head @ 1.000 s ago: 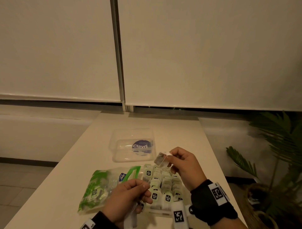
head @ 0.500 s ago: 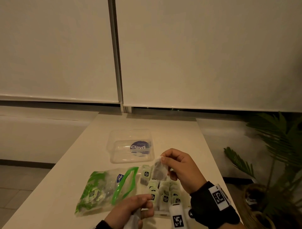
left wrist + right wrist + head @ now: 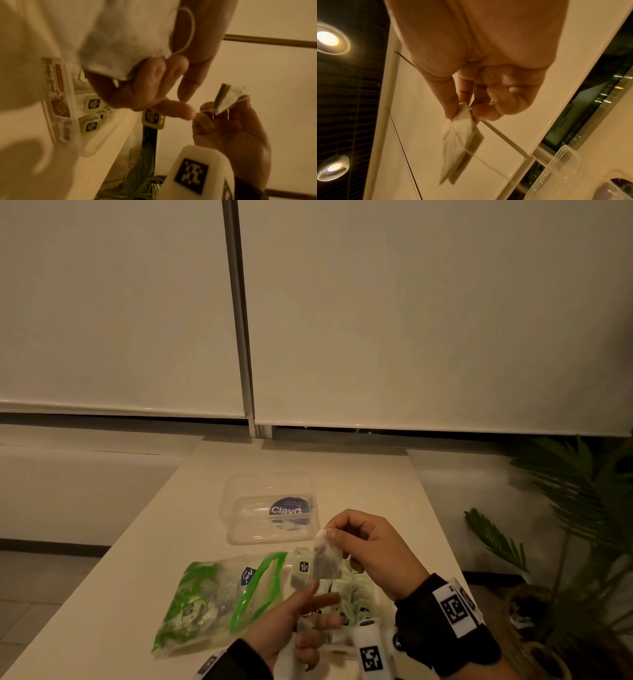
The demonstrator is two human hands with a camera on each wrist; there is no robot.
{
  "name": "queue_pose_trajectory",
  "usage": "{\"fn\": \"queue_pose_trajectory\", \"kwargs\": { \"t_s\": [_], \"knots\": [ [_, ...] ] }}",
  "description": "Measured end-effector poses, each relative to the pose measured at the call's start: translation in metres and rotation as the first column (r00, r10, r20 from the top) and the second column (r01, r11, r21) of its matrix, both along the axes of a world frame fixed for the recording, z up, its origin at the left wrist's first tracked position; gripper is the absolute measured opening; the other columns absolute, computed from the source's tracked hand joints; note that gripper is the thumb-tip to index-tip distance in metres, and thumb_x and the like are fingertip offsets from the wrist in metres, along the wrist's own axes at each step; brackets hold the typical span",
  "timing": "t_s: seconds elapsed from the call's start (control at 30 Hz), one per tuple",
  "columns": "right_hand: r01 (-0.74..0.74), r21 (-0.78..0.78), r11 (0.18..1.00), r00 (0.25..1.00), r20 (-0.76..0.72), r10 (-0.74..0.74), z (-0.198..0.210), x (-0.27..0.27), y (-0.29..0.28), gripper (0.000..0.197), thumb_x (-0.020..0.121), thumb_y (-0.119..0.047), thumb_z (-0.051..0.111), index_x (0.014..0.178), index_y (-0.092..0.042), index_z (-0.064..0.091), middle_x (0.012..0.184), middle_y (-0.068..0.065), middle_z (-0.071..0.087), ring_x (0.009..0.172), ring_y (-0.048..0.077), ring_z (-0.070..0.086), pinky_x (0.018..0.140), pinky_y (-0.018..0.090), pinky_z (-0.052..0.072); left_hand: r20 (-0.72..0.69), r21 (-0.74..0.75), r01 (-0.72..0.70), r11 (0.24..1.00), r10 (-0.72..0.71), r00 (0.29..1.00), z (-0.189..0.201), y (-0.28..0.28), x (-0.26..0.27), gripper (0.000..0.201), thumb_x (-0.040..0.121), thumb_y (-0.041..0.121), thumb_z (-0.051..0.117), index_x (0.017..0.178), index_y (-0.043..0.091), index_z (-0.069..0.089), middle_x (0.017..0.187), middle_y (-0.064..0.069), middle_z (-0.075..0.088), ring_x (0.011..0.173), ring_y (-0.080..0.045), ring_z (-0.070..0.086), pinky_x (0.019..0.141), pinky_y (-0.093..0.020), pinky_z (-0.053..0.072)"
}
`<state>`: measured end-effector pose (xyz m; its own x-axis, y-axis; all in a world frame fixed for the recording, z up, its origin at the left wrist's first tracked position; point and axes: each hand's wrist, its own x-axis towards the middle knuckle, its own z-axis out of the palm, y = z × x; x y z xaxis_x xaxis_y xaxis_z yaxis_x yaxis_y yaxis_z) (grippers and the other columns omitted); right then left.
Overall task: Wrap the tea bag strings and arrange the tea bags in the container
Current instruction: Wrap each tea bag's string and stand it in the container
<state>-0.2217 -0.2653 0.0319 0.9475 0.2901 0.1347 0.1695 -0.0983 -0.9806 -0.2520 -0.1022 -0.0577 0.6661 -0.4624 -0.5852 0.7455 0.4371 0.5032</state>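
Tea bag [image 3: 327,556]: hangs above my container, pinched at its top corner.
Right hand [image 3: 371,553]: at 5 o'clock of the clear lid [image 3: 270,508]; thumb and forefinger pinch the bag.
String [image 3: 205,110]: runs taut from the bag to my left fingertips.
Left hand [image 3: 294,625]: at 6 o'clock; pinches the string, other fingers partly spread.
Container [image 3: 356,597]: on table [image 3: 137,559], holds rows of tagged bags.
Green pouch [image 3: 219,597]: at 9 o'clock of the container.

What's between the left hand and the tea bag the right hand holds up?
Only the string: it runs taut from the left hand's fingertips to the tea bag pinched by the right hand. Clearest in the left wrist view.
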Motion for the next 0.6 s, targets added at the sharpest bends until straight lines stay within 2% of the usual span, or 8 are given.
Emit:
{"fn": "queue_pose_trajectory", "kwargs": {
  "t_s": [0.07, 0.13, 0.2, 0.27, 0.33, 0.47, 0.53, 0.6],
  "knots": [
    [-0.017, -0.012, 1.0, 1.0, 0.012, 0.017, 0.001, -0.001, 0.0, 0.011, 0.092, -0.004, 0.06, 0.082, -0.004, 0.065, 0.064, -0.002, 0.054, 0.056, 0.005, 0.046, 0.05, 0.013, 0.037, 0.084, 0.014, 0.091, 0.996, -0.092, 0.992, 0.003, 0.001, -0.003, 0.033, 0.085, 0.021, 0.062, 0.113, 0.005, 0.071, 0.064, -0.016, 0.055, 0.037, -0.014, 0.028, 0.042, -0.015, 0.024],
    [-0.019, -0.009, 1.0, 1.0, 0.022, 0.019, 0.002, -0.001, -0.002, 0.011, 0.092, -0.002, 0.06, 0.082, -0.004, 0.065, 0.062, -0.007, 0.055, 0.055, 0.003, 0.046, 0.051, 0.011, 0.037, 0.192, 0.097, 0.181, 0.979, -0.197, 0.961, 0.003, 0.002, -0.005, 0.038, 0.08, 0.006, 0.059, 0.117, 0.003, 0.067, 0.057, -0.015, 0.05, 0.038, -0.015, 0.03, 0.042, -0.015, 0.027],
    [-0.017, -0.01, 1.0, 0.999, 0.029, 0.018, 0.004, 0.0, -0.004, 0.011, 0.092, -0.002, 0.06, 0.082, -0.004, 0.065, 0.06, -0.01, 0.055, 0.055, 0.001, 0.046, 0.051, 0.01, 0.037, 0.277, 0.173, 0.244, 0.954, -0.284, 0.918, 0.002, 0.003, -0.008, 0.039, 0.076, 0.004, 0.06, 0.115, 0.0, 0.065, 0.051, -0.01, 0.051, 0.035, -0.014, 0.035, 0.039, -0.016, 0.032],
    [-0.022, -0.012, 1.0, 0.999, 0.04, 0.023, 0.005, 0.0, -0.005, 0.011, 0.092, -0.001, 0.059, 0.083, -0.003, 0.065, 0.058, -0.012, 0.056, 0.054, 0.0, 0.047, 0.052, 0.01, 0.037, 0.311, 0.196, 0.258, 0.946, -0.31, 0.898, 0.0, 0.004, -0.009, 0.04, 0.08, 0.003, 0.063, 0.12, 0.002, 0.06, 0.049, -0.007, 0.052, 0.033, -0.011, 0.036, 0.038, -0.017, 0.033],
    [-0.031, -0.013, 0.999, 0.998, 0.046, 0.032, 0.007, 0.0, -0.005, 0.01, 0.092, 0.0, 0.059, 0.083, -0.001, 0.065, 0.057, -0.012, 0.056, 0.054, -0.002, 0.047, 0.052, 0.009, 0.037, 0.335, 0.215, 0.233, 0.949, -0.295, 0.895, -0.003, 0.003, -0.01, 0.041, 0.085, 0.0, 0.063, 0.125, 0.006, 0.058, 0.05, -0.007, 0.053, 0.034, -0.011, 0.036, 0.039, -0.017, 0.033],
    [-0.036, -0.011, 0.999, 0.998, 0.057, 0.036, 0.01, -0.001, -0.002, 0.01, 0.091, 0.0, 0.06, 0.083, -0.001, 0.065, 0.061, -0.008, 0.057, 0.054, -0.001, 0.048, 0.051, 0.009, 0.037, 0.354, 0.243, 0.141, 0.96, -0.223, 0.908, -0.007, 0.001, -0.009, 0.025, 0.079, 0.006, 0.069, 0.102, 0.0, 0.069, 0.067, -0.016, 0.06, 0.034, -0.012, 0.035, 0.038, -0.016, 0.034],
    [-0.034, -0.012, 0.999, 0.998, 0.054, 0.035, 0.01, -0.002, -0.002, 0.009, 0.091, 0.0, 0.061, 0.084, 0.0, 0.066, 0.062, -0.009, 0.057, 0.055, -0.001, 0.048, 0.052, 0.009, 0.037, 0.338, 0.236, 0.069, 0.969, -0.149, 0.929, -0.008, 0.001, -0.008, 0.017, 0.086, -0.003, 0.061, 0.101, -0.006, 0.069, 0.075, -0.019, 0.065, 0.033, -0.013, 0.033, 0.038, -0.016, 0.034],
    [-0.042, -0.012, 0.999, 0.998, 0.042, 0.043, 0.009, -0.005, -0.003, 0.009, 0.091, 0.0, 0.061, 0.084, 0.001, 0.066, 0.06, -0.011, 0.057, 0.054, -0.001, 0.048, 0.052, 0.009, 0.037, 0.325, 0.222, -0.023, 0.975, -0.052, 0.944, -0.006, 0.002, -0.006, 0.019, 0.086, -0.003, 0.056, 0.097, -0.005, 0.071, 0.072, -0.022, 0.064, 0.032, -0.012, 0.028, 0.037, -0.016, 0.031]
  ]
}}
